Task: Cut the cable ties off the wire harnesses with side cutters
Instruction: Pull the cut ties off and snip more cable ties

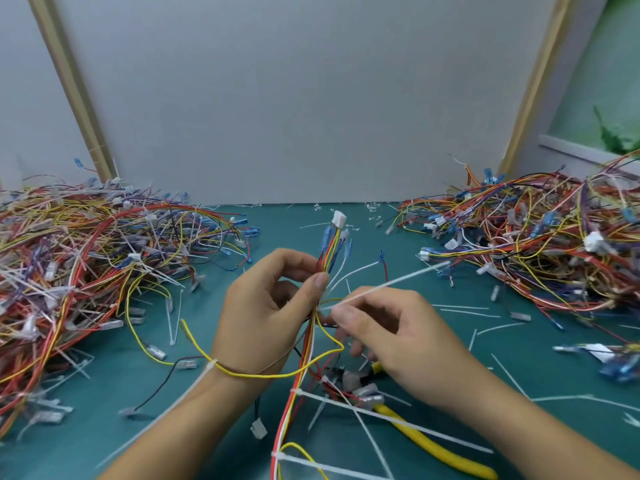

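My left hand (266, 306) grips a wire harness (331, 249) of red, yellow and white wires, with its white connector pointing up. My right hand (388, 327) pinches a white cable tie (398, 280) at the harness, and the tie's tail sticks out to the upper right. The harness runs down toward me and carries two more white cable ties (332, 403) lower down. The yellow-handled side cutters (426, 441) lie on the green mat under my right wrist, held by neither hand; the jaws are partly hidden.
A large heap of tangled harnesses (86, 258) fills the left side, another heap (540, 244) the right. Cut cable-tie pieces (464, 308) lie scattered over the green mat (214, 427). A grey panel (304, 98) closes the back.
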{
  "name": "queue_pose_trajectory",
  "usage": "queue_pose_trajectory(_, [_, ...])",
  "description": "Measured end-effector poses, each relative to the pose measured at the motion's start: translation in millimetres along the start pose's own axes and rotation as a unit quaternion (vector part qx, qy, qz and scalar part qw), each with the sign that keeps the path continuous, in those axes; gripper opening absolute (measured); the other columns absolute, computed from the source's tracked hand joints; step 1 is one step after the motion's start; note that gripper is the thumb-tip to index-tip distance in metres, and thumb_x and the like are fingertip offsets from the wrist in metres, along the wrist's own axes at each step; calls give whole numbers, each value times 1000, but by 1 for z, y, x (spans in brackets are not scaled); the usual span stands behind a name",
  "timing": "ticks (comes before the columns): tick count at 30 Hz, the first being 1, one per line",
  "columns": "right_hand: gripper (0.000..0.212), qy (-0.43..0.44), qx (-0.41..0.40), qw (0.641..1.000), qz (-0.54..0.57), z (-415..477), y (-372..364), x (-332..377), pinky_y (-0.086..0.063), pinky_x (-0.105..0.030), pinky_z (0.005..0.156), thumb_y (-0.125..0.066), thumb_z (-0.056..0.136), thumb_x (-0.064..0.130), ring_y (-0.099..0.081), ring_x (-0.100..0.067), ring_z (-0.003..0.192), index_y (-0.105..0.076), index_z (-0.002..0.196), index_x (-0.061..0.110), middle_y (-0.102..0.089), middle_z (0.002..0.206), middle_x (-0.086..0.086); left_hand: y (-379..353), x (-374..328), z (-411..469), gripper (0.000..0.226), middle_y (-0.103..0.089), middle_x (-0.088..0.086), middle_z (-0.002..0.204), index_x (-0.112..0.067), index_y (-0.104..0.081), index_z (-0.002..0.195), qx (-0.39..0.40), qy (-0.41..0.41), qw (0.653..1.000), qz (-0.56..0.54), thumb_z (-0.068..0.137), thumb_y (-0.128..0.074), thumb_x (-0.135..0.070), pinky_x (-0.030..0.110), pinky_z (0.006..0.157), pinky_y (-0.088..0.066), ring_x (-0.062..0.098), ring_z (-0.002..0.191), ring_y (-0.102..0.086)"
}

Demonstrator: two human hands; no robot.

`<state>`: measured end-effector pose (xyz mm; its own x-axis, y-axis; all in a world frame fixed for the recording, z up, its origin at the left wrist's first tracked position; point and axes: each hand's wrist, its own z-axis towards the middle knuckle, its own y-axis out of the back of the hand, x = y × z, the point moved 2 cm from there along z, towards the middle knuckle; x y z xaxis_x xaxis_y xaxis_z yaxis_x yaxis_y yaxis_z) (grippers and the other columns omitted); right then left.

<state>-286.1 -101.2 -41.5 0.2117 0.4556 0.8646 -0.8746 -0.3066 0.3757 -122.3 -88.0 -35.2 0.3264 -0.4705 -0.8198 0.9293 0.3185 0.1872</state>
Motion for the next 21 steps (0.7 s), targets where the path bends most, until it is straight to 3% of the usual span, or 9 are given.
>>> queue_pose_trajectory(2, [31, 4, -16, 1000, 2, -2, -1, 1, -50, -44, 58, -57, 85, 54, -62, -27, 62, -69, 81, 25, -68, 71, -6, -2, -4, -2, 7, -68, -3, 76, -23, -68, 86, 1, -5, 1000, -2, 81, -71, -26, 50, 54, -52, 35, 59, -62])
queue_pose_trajectory(6, [28, 9, -15, 1000, 11, 5, -2, 4, -46, -21, 50, -57, 99, 20, -60, -9, 53, -65, 72, 15, -64, 59, 1, -4, -4, 1, 6, -73, -3, 80, -22, -70, 90, 70, 2, 997, 25, 88, -68, -26, 32, 70, -54, 19, 73, -68])
queue_pose_trajectory(8, [29, -8, -55, 997, 51, 19, 6, 10, -48, -23, 45, -56, 99, 14, -62, -14, 51, -66, 73, 11, -64, 57, -1, -1, 0, 8, 13, -74, -4, 95, -21, -70, 103, 68, 30, 997, 36, 96, -59, -25, 27, 87, -51, 14, 94, -68])
queue_pose_trajectory(10, [28, -18, -116, 988, 98, 41, 18, 15, -50, -25, 40, -54, 100, 10, -63, -16, 47, -67, 75, 4, -64, 54, -2, 6, 2, 14, 23, -67, -6, 119, -20, -64, 121, 9, 76, 994, 80, 100, -54, -22, 19, 99, -41, 5, 115, -60])
queue_pose_trajectory(13, [28, -49, -182, 969, 162, 81, 32, 13, -51, -26, 37, -50, 100, 6, -64, -17, 41, -63, 76, -1, -63, 50, -2, 10, 5, 9, 24, -56, -17, 120, -24, -62, 118, -1, 188, 978, 88, 101, -49, -33, 21, 99, -32, -15, 111, -50])
queue_pose_trajectory(15, [29, -80, -219, 956, 178, 107, 37, 2, -53, -28, 39, -51, 98, 4, -64, -20, 41, -61, 72, 0, -63, 50, -6, 11, 11, -3, 26, -62, -2, 118, -16, -63, 116, 39, 244, 969, 6, 102, -47, -32, 30, 104, -42, 6, 107, -62])
queue_pose_trajectory(18, [34, -125, -282, 940, 143, 140, 42, -20, -58, -40, 57, -53, 96, 2, -68, -31, 56, -62, 63, 4, -66, 62, -16, 5, 11, -13, 48, -74, 17, 102, -3, -65, 110, 96, 373, 903, -189, 100, -45, -45, 30, 66, -60, 26, 77, -73])
queue_pose_trajectory(20, [33, -140, -294, 936, 137, 152, 45, -32, -58, -42, 62, -53, 96, 0, -71, -35, 63, -62, 64, 4, -67, 69, -20, 3, 7, -24, 61, -73, 22, 101, -4, -72, 103, 199, 405, 866, -217, 90, -52, -60, 33, 61, -60, 34, 81, -74])
queue_pose_trajectory(21, [32, -139, -280, 940, 138, 155, 45, -36, -58, -37, 57, -55, 96, 0, -70, -31, 58, -62, 66, 3, -66, 67, -19, 3, 5, -30, 52, -74, 22, 99, -6, -74, 99, 241, 387, 864, -213, 88, -62, -55, 33, 61, -60, 34, 80, -74])
